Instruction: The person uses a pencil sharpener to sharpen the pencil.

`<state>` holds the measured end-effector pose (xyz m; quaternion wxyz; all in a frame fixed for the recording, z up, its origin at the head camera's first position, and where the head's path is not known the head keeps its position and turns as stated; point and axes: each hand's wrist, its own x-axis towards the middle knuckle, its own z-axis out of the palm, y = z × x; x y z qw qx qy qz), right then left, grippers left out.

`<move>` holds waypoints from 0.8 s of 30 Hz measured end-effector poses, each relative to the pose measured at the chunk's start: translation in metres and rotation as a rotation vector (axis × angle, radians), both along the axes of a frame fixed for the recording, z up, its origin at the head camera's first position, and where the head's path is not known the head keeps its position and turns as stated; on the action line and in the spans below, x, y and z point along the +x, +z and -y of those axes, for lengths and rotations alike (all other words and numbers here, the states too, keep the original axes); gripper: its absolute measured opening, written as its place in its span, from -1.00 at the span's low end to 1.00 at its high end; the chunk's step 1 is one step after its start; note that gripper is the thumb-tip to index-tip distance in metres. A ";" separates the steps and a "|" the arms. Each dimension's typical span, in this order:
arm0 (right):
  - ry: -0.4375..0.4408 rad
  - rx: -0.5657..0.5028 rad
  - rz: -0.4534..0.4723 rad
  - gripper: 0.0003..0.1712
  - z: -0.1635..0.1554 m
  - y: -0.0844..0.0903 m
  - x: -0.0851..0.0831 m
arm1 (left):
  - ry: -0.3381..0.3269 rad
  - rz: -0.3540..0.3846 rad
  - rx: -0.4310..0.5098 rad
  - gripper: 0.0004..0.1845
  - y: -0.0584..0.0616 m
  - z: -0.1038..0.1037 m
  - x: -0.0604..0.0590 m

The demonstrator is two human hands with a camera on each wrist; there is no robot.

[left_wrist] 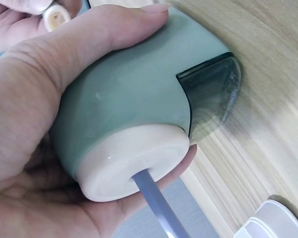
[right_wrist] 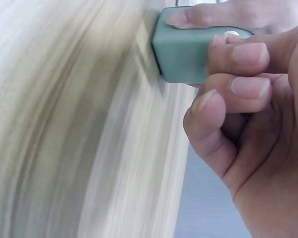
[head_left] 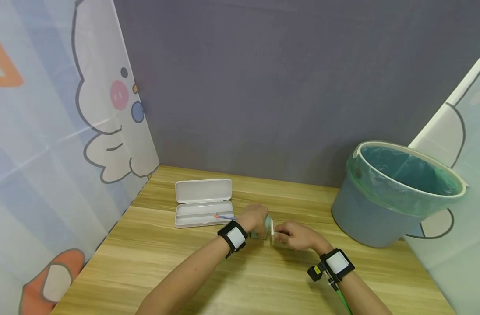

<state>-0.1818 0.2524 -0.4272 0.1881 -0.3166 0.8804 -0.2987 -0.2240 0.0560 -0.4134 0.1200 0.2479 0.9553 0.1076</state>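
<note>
A pale green pencil sharpener point(head_left: 266, 228) point(left_wrist: 134, 94) point(right_wrist: 181, 54) stands on the wooden table point(head_left: 240, 280). My left hand point(head_left: 254, 218) point(left_wrist: 30, 109) grips its body, thumb along the top. A blue-grey pencil point(head_left: 224, 216) point(left_wrist: 156, 206) sticks out of the cream front face, pointing left. The sharpener's dark see-through drawer point(left_wrist: 211, 94) faces the table. My right hand point(head_left: 293, 236) point(right_wrist: 238, 94) is at the sharpener's other end, its fingers curled and pinching the white crank handle point(head_left: 272, 227) point(left_wrist: 55, 16) point(right_wrist: 232, 33).
An open white pencil case point(head_left: 203, 202) point(left_wrist: 275, 223) lies just behind and left of the hands. A grey bin point(head_left: 397, 192) lined with a green bag stands at the right. Printed curtains close both sides and a grey wall stands behind the table.
</note>
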 end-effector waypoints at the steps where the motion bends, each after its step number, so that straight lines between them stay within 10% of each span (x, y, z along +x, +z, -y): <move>1: 0.004 -0.001 -0.011 -0.60 0.000 0.000 0.000 | 0.000 0.003 -0.002 -0.51 0.000 0.000 0.000; 24: 0.080 -0.013 -0.179 -0.68 -0.003 0.015 -0.009 | -0.008 -0.007 -0.031 -0.58 -0.001 -0.002 0.001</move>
